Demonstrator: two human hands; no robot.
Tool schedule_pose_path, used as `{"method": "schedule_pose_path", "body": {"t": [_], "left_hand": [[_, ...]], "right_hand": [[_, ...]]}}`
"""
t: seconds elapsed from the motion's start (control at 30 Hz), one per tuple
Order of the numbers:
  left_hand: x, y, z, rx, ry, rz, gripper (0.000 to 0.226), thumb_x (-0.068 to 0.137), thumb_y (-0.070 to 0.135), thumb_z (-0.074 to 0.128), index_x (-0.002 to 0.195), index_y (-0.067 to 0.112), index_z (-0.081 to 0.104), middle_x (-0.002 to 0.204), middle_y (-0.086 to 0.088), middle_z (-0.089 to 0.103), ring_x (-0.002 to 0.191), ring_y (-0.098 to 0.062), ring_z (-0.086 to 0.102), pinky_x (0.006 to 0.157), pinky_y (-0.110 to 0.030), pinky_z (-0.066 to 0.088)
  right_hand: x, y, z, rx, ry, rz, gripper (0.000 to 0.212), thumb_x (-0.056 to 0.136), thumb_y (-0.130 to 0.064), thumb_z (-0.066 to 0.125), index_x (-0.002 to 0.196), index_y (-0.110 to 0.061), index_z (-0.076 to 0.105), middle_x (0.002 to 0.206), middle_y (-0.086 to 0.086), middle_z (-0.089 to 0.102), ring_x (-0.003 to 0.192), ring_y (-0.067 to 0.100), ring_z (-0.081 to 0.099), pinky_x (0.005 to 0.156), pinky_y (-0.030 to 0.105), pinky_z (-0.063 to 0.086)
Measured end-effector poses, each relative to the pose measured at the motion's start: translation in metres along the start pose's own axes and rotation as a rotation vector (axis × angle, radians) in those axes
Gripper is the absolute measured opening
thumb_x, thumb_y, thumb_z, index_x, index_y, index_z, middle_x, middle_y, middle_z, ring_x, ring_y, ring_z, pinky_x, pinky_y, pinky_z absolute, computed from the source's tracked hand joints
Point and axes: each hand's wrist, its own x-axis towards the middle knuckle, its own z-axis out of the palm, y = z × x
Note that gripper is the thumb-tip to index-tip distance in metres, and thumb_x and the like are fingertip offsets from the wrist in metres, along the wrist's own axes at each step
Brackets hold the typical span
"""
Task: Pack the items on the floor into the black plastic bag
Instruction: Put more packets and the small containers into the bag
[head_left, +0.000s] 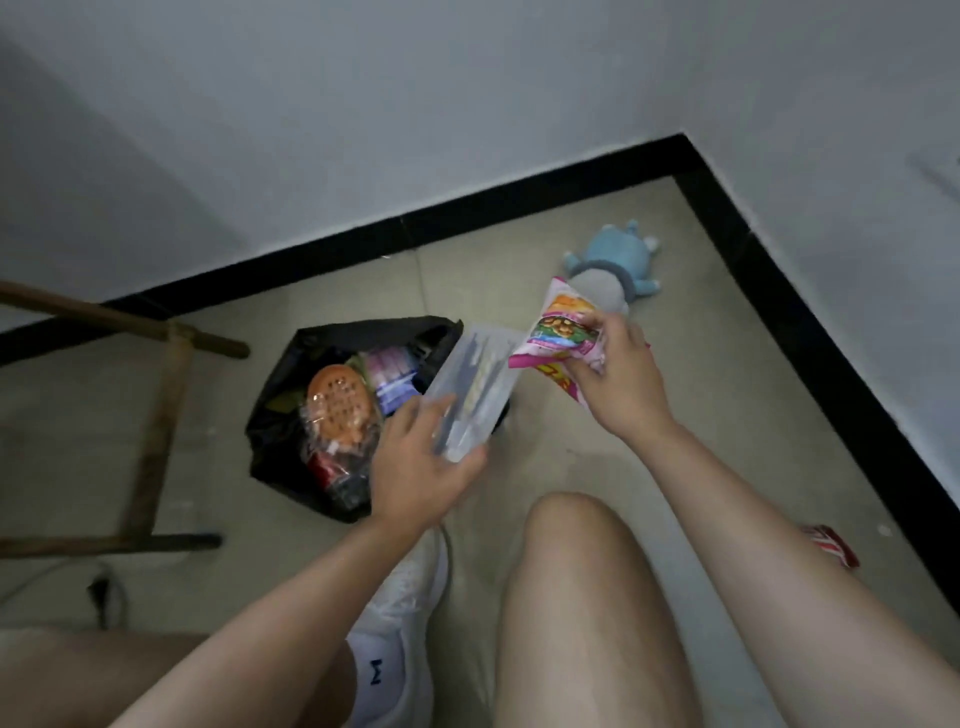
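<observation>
The black plastic bag (275, 447) lies open on the floor, left of centre. Inside it I see a round orange biscuit pack (338, 410), a pink and blue packet (393, 375) and a red item. My left hand (415, 462) grips a clear plastic box (475, 392) that tilts over the bag's right edge. My right hand (621, 374) holds a pink snack packet (558, 332) just right of the box. A blue and grey plush toy (615, 273) lies on the floor behind the packet. A red and white packet (828, 543) lies by the right wall.
A wooden frame (156, 415) stands at the left. Black skirting (779, 291) marks the room corner behind and to the right. My bare knees and a white shoe (400, 613) fill the foreground. A dark cable lies at the lower left.
</observation>
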Motion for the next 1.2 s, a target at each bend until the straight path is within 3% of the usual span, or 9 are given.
{"method": "schedule_pose_path", "body": {"t": [0.1,0.17,0.27,0.5,0.57,0.7,0.9,1.03,1.2], "left_hand": [[-0.011,-0.015,-0.045,0.029,0.126,-0.138,0.064,0.067,0.060,0.064,0.124,0.030,0.061,0.127,0.003,0.057,0.119,-0.017,0.053,0.094,-0.027,0.042],[-0.018,-0.035,-0.065,0.038,0.173,-0.201,0.065,0.067,0.063,0.061,0.123,0.030,0.061,0.129,0.001,0.056,0.119,-0.020,0.052,0.096,-0.031,0.043],[-0.027,-0.073,-0.082,0.042,0.177,-0.293,0.067,0.067,0.064,0.063,0.123,0.028,0.059,0.124,0.000,0.055,0.114,-0.023,0.054,0.093,-0.043,0.049],[-0.037,-0.129,-0.068,0.023,0.083,-0.419,0.065,0.075,0.045,0.076,0.132,0.020,0.057,0.126,-0.005,0.055,0.111,-0.024,0.057,0.082,-0.034,0.048],[-0.032,-0.142,-0.068,0.024,0.020,-0.420,0.068,0.073,0.042,0.076,0.132,0.017,0.056,0.125,-0.008,0.056,0.111,-0.027,0.057,0.081,-0.032,0.045],[-0.005,-0.165,-0.073,0.057,-0.083,-0.409,0.075,0.061,0.058,0.063,0.126,0.021,0.056,0.119,-0.011,0.056,0.108,-0.036,0.055,0.083,-0.039,0.049],[0.057,-0.179,-0.083,0.093,-0.215,-0.362,0.081,0.074,0.057,0.071,0.141,0.021,0.043,0.134,-0.016,0.043,0.123,-0.038,0.041,0.095,-0.042,0.043],[0.071,-0.180,-0.072,0.066,-0.252,-0.316,0.081,0.079,0.061,0.065,0.144,0.020,0.037,0.137,-0.018,0.037,0.124,-0.038,0.039,0.094,-0.043,0.042],[0.081,-0.192,-0.047,-0.130,-0.433,-0.266,0.067,0.099,0.053,0.038,0.156,0.031,0.012,0.162,-0.009,0.002,0.147,-0.036,0.016,0.117,-0.051,0.025]], "right_hand": [[0.002,-0.049,0.023,0.098,-0.022,-0.126,0.050,0.085,-0.022,0.072,0.130,-0.017,0.050,0.128,0.008,0.053,0.119,0.028,0.050,0.097,0.036,0.042],[-0.003,-0.075,0.039,0.134,-0.038,-0.184,0.050,0.085,-0.022,0.072,0.129,-0.020,0.049,0.129,0.004,0.052,0.121,0.024,0.049,0.100,0.037,0.043],[-0.017,-0.106,0.064,0.159,-0.025,-0.263,0.049,0.086,-0.021,0.070,0.129,-0.022,0.047,0.135,0.002,0.049,0.127,0.019,0.043,0.105,0.040,0.042],[-0.053,-0.147,0.128,0.280,-0.169,-0.356,0.054,0.092,-0.033,0.065,0.139,-0.030,0.039,0.150,-0.003,0.032,0.143,0.015,0.031,0.111,0.038,0.039],[-0.059,-0.144,0.149,0.227,-0.232,-0.332,0.054,0.092,-0.036,0.065,0.139,-0.031,0.038,0.149,-0.004,0.033,0.139,0.016,0.036,0.109,0.039,0.043],[-0.064,-0.122,0.173,-0.077,-0.246,-0.155,0.051,0.092,-0.026,0.064,0.139,-0.026,0.043,0.145,0.003,0.038,0.137,0.026,0.035,0.109,0.042,0.040],[-0.056,-0.114,0.167,-0.217,-0.159,0.088,0.047,0.097,-0.025,0.056,0.141,-0.023,0.041,0.139,0.010,0.039,0.127,0.034,0.043,0.099,0.041,0.042],[-0.045,-0.130,0.173,-0.252,-0.031,0.084,0.046,0.097,-0.030,0.056,0.141,-0.024,0.043,0.138,0.007,0.041,0.125,0.029,0.045,0.098,0.041,0.045],[-0.037,-0.140,0.202,-0.483,-0.257,-0.018,0.057,0.100,-0.042,0.049,0.152,-0.030,0.031,0.156,0.011,0.024,0.143,0.032,0.020,0.110,0.045,0.035]]}}
